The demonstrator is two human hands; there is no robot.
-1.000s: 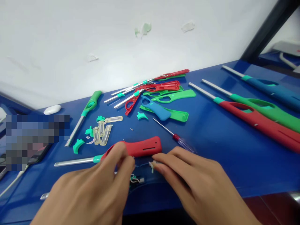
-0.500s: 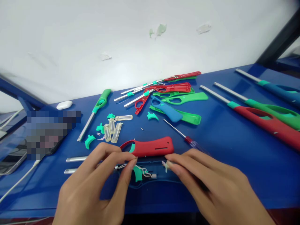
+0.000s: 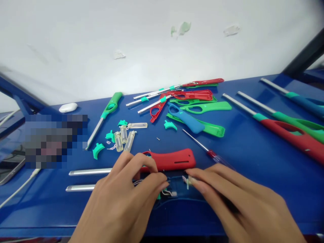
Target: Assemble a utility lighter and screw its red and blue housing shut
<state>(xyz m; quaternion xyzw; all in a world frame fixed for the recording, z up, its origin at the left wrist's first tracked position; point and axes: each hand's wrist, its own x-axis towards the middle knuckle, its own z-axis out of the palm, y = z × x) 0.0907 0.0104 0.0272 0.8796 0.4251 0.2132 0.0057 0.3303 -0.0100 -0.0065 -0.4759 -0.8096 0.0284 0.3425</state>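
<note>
My left hand [image 3: 121,206] and my right hand [image 3: 235,199] rest near the table's front edge over an opened blue lighter shell [image 3: 177,195] that shows thin wires and a teal trigger inside. The left fingers are curled, their tips pressed on the shell's left part. With thumb and forefinger my right hand pinches a small pale green part [image 3: 187,182] at the shell's top edge. Just behind the hands lies a red lighter handle [image 3: 172,160] with its metal tube [image 3: 89,172] pointing left. A second metal tube [image 3: 81,188] lies in front of it.
On the blue table [image 3: 253,152] lie a red-handled screwdriver [image 3: 202,148], several clear fuel tanks [image 3: 124,136] and teal triggers [image 3: 97,150], a green lighter [image 3: 105,114], a pile of lighter halves [image 3: 187,104] and three whole long lighters [image 3: 286,125] at right. A phone and cable sit at far left.
My left hand has slid right along the blue shell and now covers more of the teal trigger. The view has shifted slightly; the right hand keeps its pinch.
</note>
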